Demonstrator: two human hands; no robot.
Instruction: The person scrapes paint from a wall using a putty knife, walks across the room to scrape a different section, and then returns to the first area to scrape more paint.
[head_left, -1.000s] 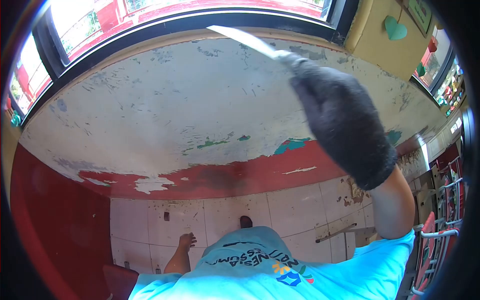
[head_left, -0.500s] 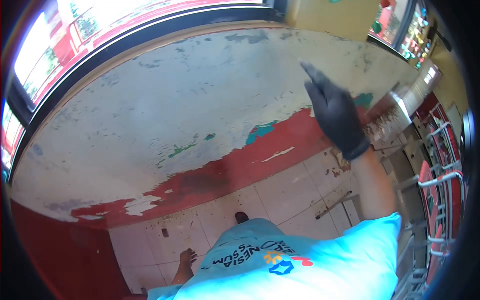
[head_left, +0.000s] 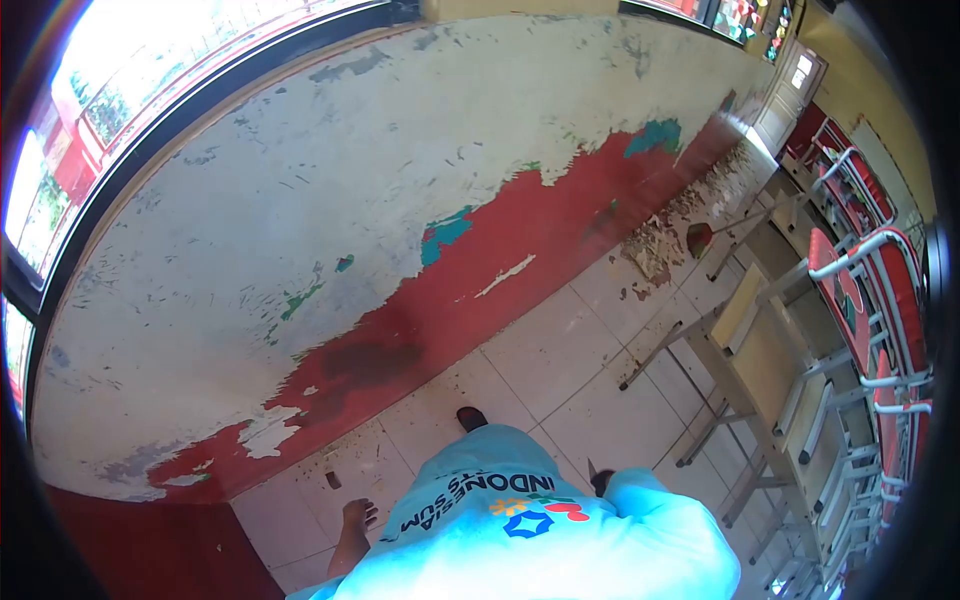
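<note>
Red chairs (head_left: 838, 275), wooden desk (head_left: 770, 345), white door (head_left: 776, 124)

Single view, head-worn, wide fisheye; black rounded border bites into the corners. Looks from head height forward and steeply down. Nearest the lens: wearer's blue shirt (head_left: 540, 510), foreshortened at bottom centre, a dark shoe (head_left: 470, 418) showing past it. Left hand (head_left: 358, 515) and partly hidden right hand (head_left: 601, 481) sit low, either side of the shirt. Peeling wall (head_left: 230, 240) close ahead, bowed by the lens; its foot climbs from lower left to upper right, so framing is skewed. Window (head_left: 110, 105) cropped upper left. Tiled floor (head_left: 522, 392) seen from above. Right side runs deeper, past chairs (head_left: 845, 280) to a far door (head_left: 778, 125).
</note>
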